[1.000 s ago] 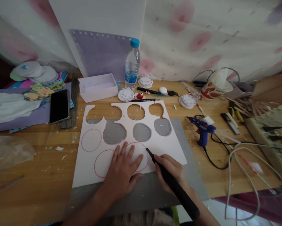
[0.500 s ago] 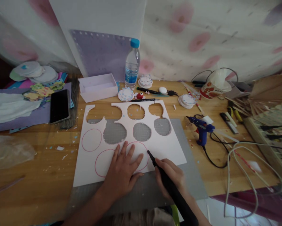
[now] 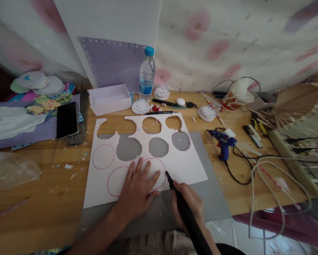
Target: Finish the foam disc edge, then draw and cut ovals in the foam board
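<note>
A white foam board sheet (image 3: 188, 166) lies on a grey cutting mat (image 3: 212, 198), with several round holes through its upper part and red circles drawn lower down. My left hand (image 3: 137, 184) presses flat on the sheet, fingers spread, covering parts of two circles. In my right hand (image 3: 188, 203) is a thick black pen-shaped cutting tool (image 3: 184, 209), gripped like a pen and slanting toward me. Its tip rests at the right side of the red circle (image 3: 165, 166) beside my left fingers. Whether the tip has gone into the sheet cannot be made out.
Behind the sheet stand a water bottle (image 3: 147, 72) and an open white box (image 3: 109, 101). A blue glue gun (image 3: 224, 141) with looping cables (image 3: 254, 198) is at the right. At the left lie a phone (image 3: 67, 120) and paper pieces (image 3: 39, 83).
The tool tip has moved slightly down along the right side of the red circle. My left hand stays on the sheet. The whole view has shifted a little.
</note>
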Motion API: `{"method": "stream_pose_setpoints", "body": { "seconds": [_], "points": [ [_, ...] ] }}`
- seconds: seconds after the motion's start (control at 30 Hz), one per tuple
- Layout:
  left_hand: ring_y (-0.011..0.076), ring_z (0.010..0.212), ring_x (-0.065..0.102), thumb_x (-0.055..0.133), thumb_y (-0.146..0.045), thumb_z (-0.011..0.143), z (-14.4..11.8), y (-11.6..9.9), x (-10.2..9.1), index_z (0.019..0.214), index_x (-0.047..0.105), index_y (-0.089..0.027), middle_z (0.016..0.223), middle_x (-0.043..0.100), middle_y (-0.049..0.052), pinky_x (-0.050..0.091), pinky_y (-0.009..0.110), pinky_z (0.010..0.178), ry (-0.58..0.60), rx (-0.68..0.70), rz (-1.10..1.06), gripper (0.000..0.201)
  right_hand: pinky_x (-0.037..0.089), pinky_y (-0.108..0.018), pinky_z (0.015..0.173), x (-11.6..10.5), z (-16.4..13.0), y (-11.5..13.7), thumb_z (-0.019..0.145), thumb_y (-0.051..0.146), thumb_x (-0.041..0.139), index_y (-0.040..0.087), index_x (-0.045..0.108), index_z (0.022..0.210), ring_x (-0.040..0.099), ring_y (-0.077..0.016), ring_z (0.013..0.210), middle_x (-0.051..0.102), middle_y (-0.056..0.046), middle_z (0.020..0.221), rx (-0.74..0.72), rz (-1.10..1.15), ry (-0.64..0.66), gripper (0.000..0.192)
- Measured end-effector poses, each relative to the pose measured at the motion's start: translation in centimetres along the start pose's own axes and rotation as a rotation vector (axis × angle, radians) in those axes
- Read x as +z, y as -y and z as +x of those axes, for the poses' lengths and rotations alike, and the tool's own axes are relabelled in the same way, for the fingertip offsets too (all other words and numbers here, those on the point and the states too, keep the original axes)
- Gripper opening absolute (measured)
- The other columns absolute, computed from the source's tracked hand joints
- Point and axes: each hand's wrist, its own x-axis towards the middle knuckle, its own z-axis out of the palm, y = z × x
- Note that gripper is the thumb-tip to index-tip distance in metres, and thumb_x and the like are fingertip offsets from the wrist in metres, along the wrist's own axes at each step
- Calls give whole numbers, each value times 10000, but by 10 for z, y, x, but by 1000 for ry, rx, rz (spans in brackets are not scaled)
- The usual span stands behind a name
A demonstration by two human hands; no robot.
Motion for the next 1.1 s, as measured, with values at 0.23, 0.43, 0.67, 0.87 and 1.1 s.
{"method": "stream_pose_setpoints", "body": {
  "seconds": [0.23, 0.43, 0.67, 0.87, 1.1],
  "points": [
    [377, 1419, 266, 520, -514, 901, 2, -1, -1, 1370, 510, -300, 1473, 439, 115, 254, 590, 1126, -21, -31, -23, 515, 484, -241, 583, 3, -8, 8, 837, 77, 515, 177, 594, 1040, 595, -142, 623, 594, -14, 710, 23, -20, -54, 239],
    [364, 1420, 267, 542, -493, 897, 0, -1, 0, 1368, 509, -295, 1480, 431, 107, 246, 580, 1133, -37, -25, -22, 512, 519, -224, 585, -3, -9, 13, 851, 135, 532, 189, 611, 982, 652, -143, 621, 658, -6, 718, 80, -38, -85, 162],
    [363, 1431, 239, 630, -471, 843, 2, -1, -10, 1406, 450, -260, 1508, 383, 127, 250, 569, 1134, -4, -36, -66, 627, 542, -313, 603, -46, -7, 14, 818, 314, 641, 227, 673, 893, 675, -215, 658, 697, -48, 772, 372, -28, -305, 119],
    [371, 1444, 196, 729, -638, 627, -3, 40, -29, 1487, 265, -141, 1580, 193, 186, 273, 537, 1128, 51, -77, -29, 1096, 544, -318, 588, -41, 13, 17, 836, 303, 624, 227, 644, 935, 676, -211, 661, 699, -53, 797, 296, -25, -243, 126],
    [344, 1438, 223, 596, -741, 670, -10, 57, -14, 1475, 266, -54, 1553, 264, 205, 129, 515, 1178, 58, -41, 11, 1108, 497, -224, 514, 7, 30, 34, 813, 88, 556, 206, 581, 1014, 620, -135, 567, 623, -9, 694, -115, 135, -22, 234]
  ]
}}
